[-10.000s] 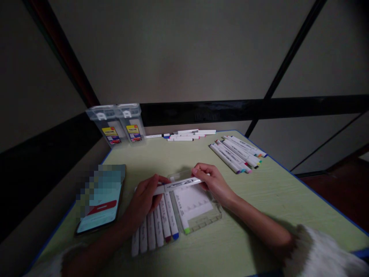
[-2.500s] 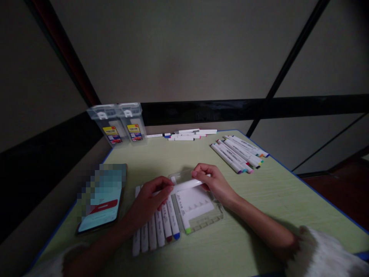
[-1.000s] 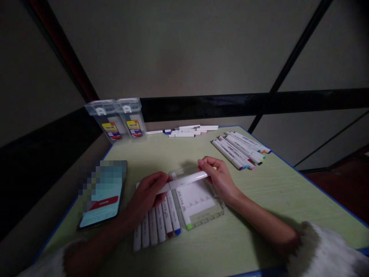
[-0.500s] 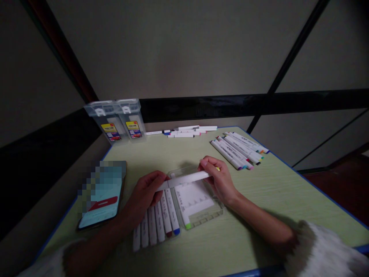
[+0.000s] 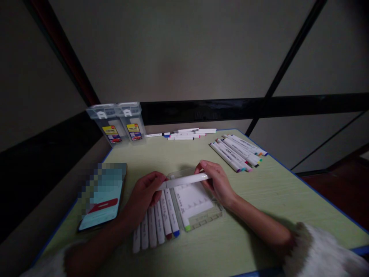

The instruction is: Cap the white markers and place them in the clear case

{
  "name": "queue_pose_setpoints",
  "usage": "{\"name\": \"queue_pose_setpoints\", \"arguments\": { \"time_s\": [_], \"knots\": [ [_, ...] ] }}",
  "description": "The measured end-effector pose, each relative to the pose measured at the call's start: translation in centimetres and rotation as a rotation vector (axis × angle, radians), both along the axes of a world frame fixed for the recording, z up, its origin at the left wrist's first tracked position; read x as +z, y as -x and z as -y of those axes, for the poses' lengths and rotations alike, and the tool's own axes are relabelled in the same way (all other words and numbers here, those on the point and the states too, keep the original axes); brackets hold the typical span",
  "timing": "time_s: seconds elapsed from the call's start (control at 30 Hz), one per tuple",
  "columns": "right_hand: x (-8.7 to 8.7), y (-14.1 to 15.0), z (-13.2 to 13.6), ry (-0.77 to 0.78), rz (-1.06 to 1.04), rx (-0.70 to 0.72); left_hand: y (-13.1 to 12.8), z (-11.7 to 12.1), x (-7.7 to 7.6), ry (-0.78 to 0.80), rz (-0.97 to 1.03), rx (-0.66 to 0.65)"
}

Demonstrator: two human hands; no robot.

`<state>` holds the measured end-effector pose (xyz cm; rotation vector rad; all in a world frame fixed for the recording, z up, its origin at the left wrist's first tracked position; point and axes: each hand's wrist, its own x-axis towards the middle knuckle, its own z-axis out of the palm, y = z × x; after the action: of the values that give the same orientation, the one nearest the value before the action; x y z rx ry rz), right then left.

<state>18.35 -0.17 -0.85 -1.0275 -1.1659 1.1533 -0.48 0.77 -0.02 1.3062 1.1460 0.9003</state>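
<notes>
A white marker [image 5: 186, 179] is held nearly level between both hands, its plain side towards me. My left hand [image 5: 148, 188] is closed on its left end and my right hand [image 5: 217, 184] pinches its right end. Both tips are hidden by the fingers. Beneath it lies an open clear plastic case [image 5: 204, 220]. The case's left half holds a row of white markers [image 5: 160, 223], two with dark red and blue ends. In its right half, a green-ended marker [image 5: 183, 215] lies beside a white paper insert [image 5: 196, 200].
A phone [image 5: 105, 196] lies at the left, partly pixelated. Two clear lidded boxes [image 5: 134, 119] with yellow labels stand at the back left. Loose markers [image 5: 184, 134] lie along the back edge, and another group [image 5: 238, 152] lies at the back right. A wall rises behind the table.
Ten seconds ago the marker's printed side faced me; it has been turned so its plain side shows. A yellow end visible by my right hand half a second ago is now covered. The case is unmoved.
</notes>
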Motion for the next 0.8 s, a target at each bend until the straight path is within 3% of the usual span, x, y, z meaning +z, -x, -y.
{"name": "queue_pose_setpoints", "arguments": {
  "time_s": [0.8],
  "knots": [
    [-0.07,0.12,-0.05,0.029,0.003,0.044,-0.07,-0.23,0.48,0.077,0.151,0.086]
  ]
}}
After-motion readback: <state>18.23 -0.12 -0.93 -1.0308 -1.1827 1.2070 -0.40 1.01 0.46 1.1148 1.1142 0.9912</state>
